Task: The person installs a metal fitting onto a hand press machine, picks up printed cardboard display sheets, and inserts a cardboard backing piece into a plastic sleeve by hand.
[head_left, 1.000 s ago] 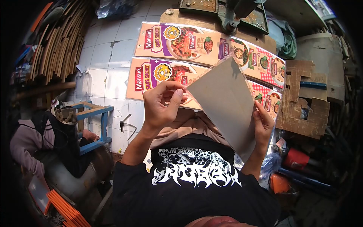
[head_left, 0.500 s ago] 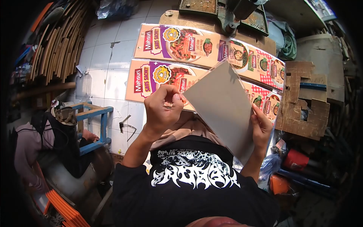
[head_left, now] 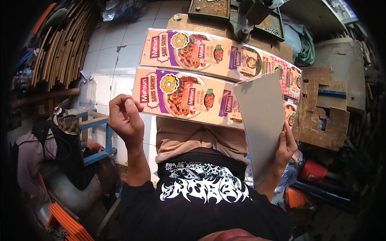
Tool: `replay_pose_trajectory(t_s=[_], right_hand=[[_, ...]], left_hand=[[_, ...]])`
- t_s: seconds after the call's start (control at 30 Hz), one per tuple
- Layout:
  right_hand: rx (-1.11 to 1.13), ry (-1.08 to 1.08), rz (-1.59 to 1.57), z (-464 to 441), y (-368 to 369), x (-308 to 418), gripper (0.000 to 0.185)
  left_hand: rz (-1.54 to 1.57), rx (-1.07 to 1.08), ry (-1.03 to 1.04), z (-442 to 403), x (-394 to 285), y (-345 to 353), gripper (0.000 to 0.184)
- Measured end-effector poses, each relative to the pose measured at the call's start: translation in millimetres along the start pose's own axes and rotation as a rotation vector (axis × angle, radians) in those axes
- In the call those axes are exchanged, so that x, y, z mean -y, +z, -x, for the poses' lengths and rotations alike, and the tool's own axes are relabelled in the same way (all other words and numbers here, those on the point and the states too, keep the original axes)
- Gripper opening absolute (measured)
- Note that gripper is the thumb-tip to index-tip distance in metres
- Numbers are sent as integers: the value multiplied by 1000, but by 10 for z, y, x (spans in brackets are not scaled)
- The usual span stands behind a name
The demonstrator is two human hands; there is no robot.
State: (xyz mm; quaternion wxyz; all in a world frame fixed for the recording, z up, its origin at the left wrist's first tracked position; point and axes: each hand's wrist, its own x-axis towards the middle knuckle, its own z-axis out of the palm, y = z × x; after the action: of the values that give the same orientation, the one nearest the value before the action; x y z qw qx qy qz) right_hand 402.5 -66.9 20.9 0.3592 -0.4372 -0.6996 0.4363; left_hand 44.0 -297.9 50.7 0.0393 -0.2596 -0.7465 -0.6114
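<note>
Head view: panel point(head_left: 262, 116) part-hides sign point(head_left: 185, 97); cardboard point(head_left: 312, 100) beside.

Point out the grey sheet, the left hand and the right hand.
Grey sheet point(head_left: 262, 120): head view, middle of its face.
Left hand point(head_left: 128, 119): head view, middle of the hand.
Right hand point(head_left: 286, 148): head view, middle of the hand.

A black short-sleeved T-shirt point(head_left: 201, 215) with jagged white lettering point(head_left: 206, 189) tops beige legwear point(head_left: 193, 136), the left hand point(head_left: 128, 117) and right hand point(head_left: 287, 148) bare.
</note>
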Motion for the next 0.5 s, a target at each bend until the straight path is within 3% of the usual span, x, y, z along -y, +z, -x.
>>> replay_pose_trajectory(t_s=[0.17, 0.5], right_hand=[[-64, 105, -19, -45, 39, 33, 35], [-30, 64, -6, -157, 118, 30, 35]], left_hand=[[16, 122, -41, 58, 7, -123, 12], [-183, 45, -30, -92, 268, -464, 30]])
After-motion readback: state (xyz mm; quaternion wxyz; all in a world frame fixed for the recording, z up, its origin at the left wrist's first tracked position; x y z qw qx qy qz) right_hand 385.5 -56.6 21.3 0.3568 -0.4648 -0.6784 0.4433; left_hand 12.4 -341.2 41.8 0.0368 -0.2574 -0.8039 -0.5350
